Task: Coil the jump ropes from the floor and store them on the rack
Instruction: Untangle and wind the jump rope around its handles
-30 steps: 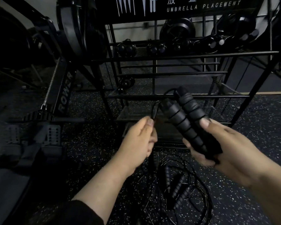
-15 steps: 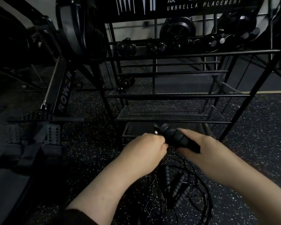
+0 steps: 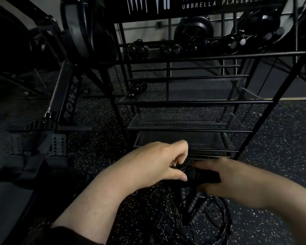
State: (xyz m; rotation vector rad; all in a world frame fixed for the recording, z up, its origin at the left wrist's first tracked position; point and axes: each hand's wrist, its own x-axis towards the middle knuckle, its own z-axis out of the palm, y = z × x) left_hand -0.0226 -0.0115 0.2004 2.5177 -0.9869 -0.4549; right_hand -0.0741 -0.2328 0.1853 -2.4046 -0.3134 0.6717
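My right hand (image 3: pixel 228 183) grips the black ribbed handles (image 3: pixel 203 175) of a jump rope, held low and level in front of the rack's bottom shelf. My left hand (image 3: pixel 159 163) has curled fingers pinching the thin black cord at the handles' left end. Below both hands a tangle of more jump ropes (image 3: pixel 198 211) with ribbed handles lies on the speckled floor. The black metal rack (image 3: pixel 193 103) stands straight ahead with several mesh shelves.
Coiled ropes and round black items (image 3: pixel 138 49) fill the rack's top shelf under an "UMBRELLA PLACEMENT" sign. A rowing machine (image 3: pixel 67 99) with footplates stands at the left. Speckled rubber floor (image 3: pixel 281 138) spreads to the right of the rack.
Both hands dropped from chest height down towards the floor pile. The handles swung from upright to level, and my left hand closed in on their end.
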